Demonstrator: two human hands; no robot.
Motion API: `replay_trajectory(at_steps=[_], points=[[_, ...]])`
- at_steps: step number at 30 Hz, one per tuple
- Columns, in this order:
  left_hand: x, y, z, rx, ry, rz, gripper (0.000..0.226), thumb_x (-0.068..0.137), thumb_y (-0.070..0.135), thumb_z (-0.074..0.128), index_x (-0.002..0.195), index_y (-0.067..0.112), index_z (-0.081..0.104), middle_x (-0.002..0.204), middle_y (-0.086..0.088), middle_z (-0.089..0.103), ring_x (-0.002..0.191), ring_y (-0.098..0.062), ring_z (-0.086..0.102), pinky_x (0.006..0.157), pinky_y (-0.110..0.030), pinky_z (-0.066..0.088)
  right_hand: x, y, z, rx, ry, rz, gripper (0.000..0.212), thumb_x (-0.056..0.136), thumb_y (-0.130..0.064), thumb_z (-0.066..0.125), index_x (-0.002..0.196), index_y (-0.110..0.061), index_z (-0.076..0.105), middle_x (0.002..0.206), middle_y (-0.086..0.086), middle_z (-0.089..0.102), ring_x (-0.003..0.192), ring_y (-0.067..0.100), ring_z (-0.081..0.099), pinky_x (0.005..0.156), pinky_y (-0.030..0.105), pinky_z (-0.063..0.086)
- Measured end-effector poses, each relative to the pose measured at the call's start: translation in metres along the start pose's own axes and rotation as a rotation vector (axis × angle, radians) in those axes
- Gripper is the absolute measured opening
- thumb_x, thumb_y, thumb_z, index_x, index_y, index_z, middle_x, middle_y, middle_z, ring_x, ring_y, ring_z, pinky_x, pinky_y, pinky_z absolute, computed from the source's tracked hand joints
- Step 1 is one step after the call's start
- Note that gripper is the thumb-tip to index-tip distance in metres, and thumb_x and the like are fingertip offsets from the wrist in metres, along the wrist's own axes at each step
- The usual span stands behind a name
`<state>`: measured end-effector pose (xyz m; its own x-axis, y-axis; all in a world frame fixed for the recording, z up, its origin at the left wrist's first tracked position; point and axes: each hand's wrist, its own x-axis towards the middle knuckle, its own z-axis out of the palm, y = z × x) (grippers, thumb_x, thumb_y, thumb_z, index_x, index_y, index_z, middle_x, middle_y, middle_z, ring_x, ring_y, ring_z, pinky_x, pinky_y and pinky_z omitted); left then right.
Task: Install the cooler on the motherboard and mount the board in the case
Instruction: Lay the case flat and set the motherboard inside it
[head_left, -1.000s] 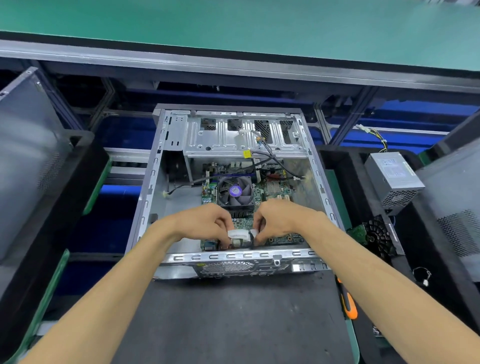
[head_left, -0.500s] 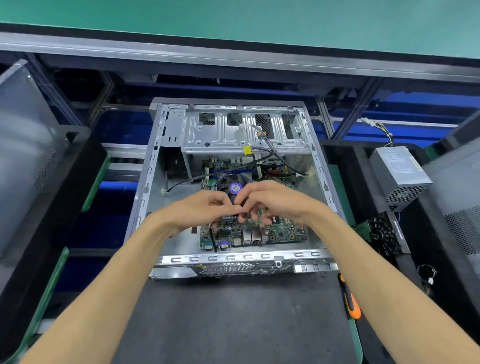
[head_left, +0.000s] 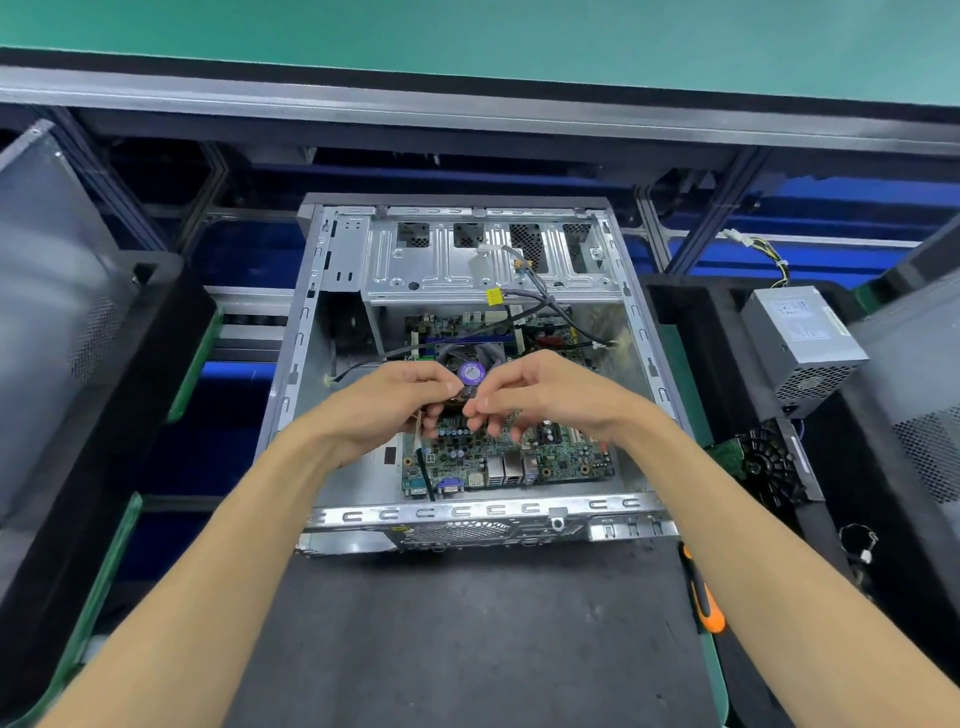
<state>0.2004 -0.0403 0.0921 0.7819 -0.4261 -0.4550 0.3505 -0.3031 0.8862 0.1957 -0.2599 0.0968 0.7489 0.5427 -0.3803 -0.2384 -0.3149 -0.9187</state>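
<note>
An open metal case (head_left: 311, 332) lies on a dark mat (head_left: 467, 639). The green motherboard (head_left: 561, 457) lies flat inside it. On the board sits the cooler (head_left: 470, 370), a black fan with a purple label, half hidden by my hands. My left hand (head_left: 389, 405) has its fingers curled and grips a thin black cable (head_left: 427, 480) that hangs to the board's near edge. My right hand (head_left: 545, 397) meets it over the cooler's near side. Its thumb and forefinger pinch the same cable bundle between the two hands.
A grey power supply (head_left: 802, 343) stands in a black tray at the right, with a black finned part (head_left: 769, 467) nearer me. An orange-handled screwdriver (head_left: 704, 603) lies by the mat's right edge. Grey side panels (head_left: 52, 312) lean at the far left and right.
Both hands left the white piece at the board's near edge and rose to the cooler. They now hold a cable there, slightly farther apart than half a second ago.
</note>
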Motion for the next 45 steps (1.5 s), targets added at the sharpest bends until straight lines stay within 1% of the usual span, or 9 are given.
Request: replay_trajectory(at_steps=[4, 13, 20, 28, 33, 37, 40, 42, 45], points=[[-0.003, 0.004, 0.001, -0.028, -0.062, 0.019, 0.015, 0.100, 0.015, 0.052, 0.100, 0.007, 0.064, 0.091, -0.013, 0.048, 0.075, -0.016, 0.045, 0.079, -0.035, 0.038, 0.000, -0.001, 0.001, 0.018, -0.011, -0.050, 0.012, 0.096, -0.022, 0.068, 0.098, -0.023, 0.080, 0.103, 0.008, 0.077, 0.085, 0.015, 0.067, 0.072, 0.026, 0.054], [-0.004, 0.004, 0.000, -0.017, -0.081, 0.028, 0.016, 0.100, 0.017, 0.052, 0.100, 0.006, 0.065, 0.091, -0.012, 0.052, 0.079, -0.018, 0.047, 0.078, -0.033, 0.041, 0.001, -0.002, 0.002, 0.005, 0.003, -0.058, 0.015, 0.096, -0.025, 0.066, 0.099, -0.020, 0.080, 0.100, 0.007, 0.077, 0.084, 0.014, 0.068, 0.073, 0.025, 0.053], [-0.001, 0.000, 0.001, 0.067, 0.047, 0.078, 0.013, 0.098, 0.024, 0.059, 0.095, 0.017, 0.070, 0.071, -0.002, 0.056, 0.069, -0.018, 0.058, 0.071, -0.030, 0.052, 0.004, -0.002, 0.001, -0.019, 0.097, 0.036, 0.030, 0.103, -0.023, 0.055, 0.089, -0.005, 0.075, 0.090, 0.006, 0.077, 0.081, 0.016, 0.068, 0.071, 0.030, 0.054], [-0.005, -0.001, 0.007, 0.249, 0.205, 0.258, 0.007, 0.085, 0.018, 0.076, 0.090, 0.013, 0.073, 0.066, -0.010, 0.063, 0.053, -0.014, 0.056, 0.055, -0.021, 0.049, 0.008, 0.003, 0.001, -0.054, 0.113, 0.106, 0.031, 0.104, -0.026, 0.054, 0.086, -0.012, 0.076, 0.089, 0.006, 0.077, 0.076, 0.013, 0.069, 0.063, 0.022, 0.053], [-0.002, -0.009, 0.003, 0.582, 0.305, 0.156, 0.010, 0.080, 0.015, 0.078, 0.073, 0.019, 0.073, 0.053, 0.002, 0.063, 0.041, -0.015, 0.054, 0.046, -0.025, 0.048, 0.015, 0.019, 0.005, -0.424, 0.221, 0.161, 0.032, 0.104, -0.023, 0.053, 0.080, -0.018, 0.074, 0.075, -0.002, 0.076, 0.071, 0.011, 0.072, 0.057, 0.017, 0.049], [-0.001, -0.009, -0.002, 0.886, 0.357, 0.066, 0.017, 0.075, 0.025, 0.081, 0.063, 0.032, 0.071, 0.045, 0.025, 0.054, 0.052, 0.005, 0.050, 0.054, -0.021, 0.037, 0.015, 0.025, 0.004, -0.495, 0.203, 0.177, 0.030, 0.102, -0.022, 0.054, 0.084, -0.014, 0.077, 0.074, -0.002, 0.075, 0.066, 0.009, 0.071, 0.056, 0.015, 0.050], [-0.002, -0.012, -0.004, 1.006, 0.303, 0.019, 0.009, 0.074, 0.034, 0.082, 0.069, 0.032, 0.075, 0.045, 0.027, 0.052, 0.057, 0.008, 0.050, 0.054, -0.022, 0.038, 0.016, 0.027, 0.004, -0.552, 0.168, 0.178, 0.028, 0.101, -0.023, 0.056, 0.083, -0.016, 0.077, 0.072, -0.004, 0.075, 0.062, 0.006, 0.070, 0.059, 0.016, 0.053], [-0.003, -0.013, -0.004, 1.028, 0.265, -0.005, 0.007, 0.075, 0.035, 0.082, 0.073, 0.033, 0.076, 0.051, 0.026, 0.054, 0.058, 0.006, 0.050, 0.058, -0.023, 0.040, 0.016, 0.028, 0.005, -0.580, 0.144, 0.175, 0.028, 0.100, -0.024, 0.058, 0.081, -0.018, 0.076, 0.070, -0.005, 0.074, 0.059, 0.004, 0.069, 0.060, 0.016, 0.052], [-0.002, -0.014, -0.006, 0.824, 0.232, 0.009, 0.004, 0.077, 0.032, 0.081, 0.077, 0.030, 0.077, 0.049, 0.021, 0.055, 0.048, 0.001, 0.048, 0.051, -0.021, 0.036, 0.017, 0.028, 0.006, -0.607, 0.129, 0.166, 0.028, 0.100, -0.025, 0.059, 0.077, -0.022, 0.075, 0.067, -0.007, 0.073, 0.058, 0.003, 0.068, 0.056, 0.012, 0.048]])
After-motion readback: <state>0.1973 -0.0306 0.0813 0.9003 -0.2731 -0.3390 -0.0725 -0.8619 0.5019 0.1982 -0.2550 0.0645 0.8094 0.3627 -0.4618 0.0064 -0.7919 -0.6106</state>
